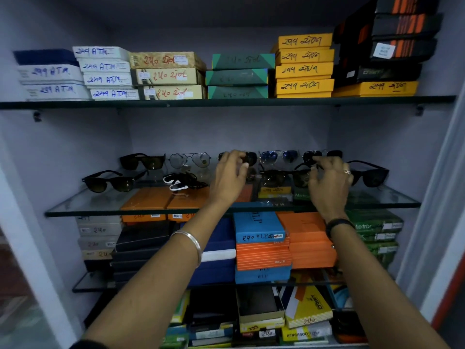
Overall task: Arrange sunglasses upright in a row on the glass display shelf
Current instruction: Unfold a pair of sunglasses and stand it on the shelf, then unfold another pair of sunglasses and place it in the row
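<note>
The glass display shelf point(100, 210) carries several sunglasses in two loose rows. My left hand point(230, 176) reaches to the back row, and its fingertips pinch a dark pair point(250, 158) that it partly hides. My right hand point(331, 183) curls its fingers on the right end of a dark brown-lensed pair point(279, 177) in the front row. Standing upright around them are a black pair point(142, 161), grey aviators point(190, 159), a blue mirrored pair point(279, 156), another dark pair point(312, 156) and a black pair point(370, 175). A white-armed pair point(180, 183) lies folded.
A brown-lensed pair point(110, 181) stands at the front left. Stacked labelled boxes point(168, 76) fill the shelf above, and orange and blue boxes point(261, 238) sit beneath the glass. White cabinet walls point(427, 147) close in both sides.
</note>
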Tool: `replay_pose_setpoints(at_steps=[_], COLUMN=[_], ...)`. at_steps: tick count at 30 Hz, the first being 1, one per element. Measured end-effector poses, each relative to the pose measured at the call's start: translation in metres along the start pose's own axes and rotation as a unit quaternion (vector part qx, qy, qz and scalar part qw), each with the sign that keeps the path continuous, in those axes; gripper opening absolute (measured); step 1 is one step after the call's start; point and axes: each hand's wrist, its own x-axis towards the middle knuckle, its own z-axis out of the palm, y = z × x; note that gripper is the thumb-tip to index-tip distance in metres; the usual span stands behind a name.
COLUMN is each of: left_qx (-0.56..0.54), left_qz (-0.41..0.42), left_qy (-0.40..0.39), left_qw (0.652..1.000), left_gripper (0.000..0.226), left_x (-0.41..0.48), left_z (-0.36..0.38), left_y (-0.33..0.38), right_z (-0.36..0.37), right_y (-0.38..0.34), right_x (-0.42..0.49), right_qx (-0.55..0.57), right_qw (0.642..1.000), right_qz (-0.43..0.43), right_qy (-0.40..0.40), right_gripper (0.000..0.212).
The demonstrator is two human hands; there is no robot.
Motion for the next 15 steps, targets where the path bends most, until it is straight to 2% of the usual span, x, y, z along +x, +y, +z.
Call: replay_pose_setpoints(at_steps=[3, 5, 7, 9, 12, 15], left_qx=[0.065, 0.107, 0.136, 0.155, 0.17, 0.191], left_qz=[0.034, 0.033, 0.008, -0.02, -0.054, -0.063], left_qy=[0.055, 0.088, 0.113, 0.126, 0.128, 0.111], left_qw=[0.996, 0.99, 0.984, 0.98, 0.976, 0.973], left_gripper=[0.022, 0.022, 0.024, 0.026, 0.028, 0.031], left_x=[-0.006, -0.008, -0.008, -0.009, -0.01, -0.013], left_z=[-0.037, -0.062, -0.083, -0.1, -0.117, -0.122], left_y=[-0.024, -0.042, -0.058, -0.071, -0.084, -0.087], right_z=[0.0, 0.007, 0.018, 0.037, 0.062, 0.079], right_y=[-0.012, -0.032, -0.061, -0.094, -0.143, -0.179], right_x=[-0.006, -0.015, -0.027, -0.04, -0.052, -0.052], right_qx=[-0.002, 0.038, 0.088, 0.114, 0.133, 0.104], right_qw=[0.999, 0.997, 0.991, 0.98, 0.957, 0.956], right_qz=[-0.04, -0.055, -0.077, -0.099, -0.109, -0.105], right_qy=[-0.006, -0.023, -0.06, -0.13, -0.233, -0.253], right_gripper=[0.022, 0.017, 0.015, 0.015, 0.022, 0.035])
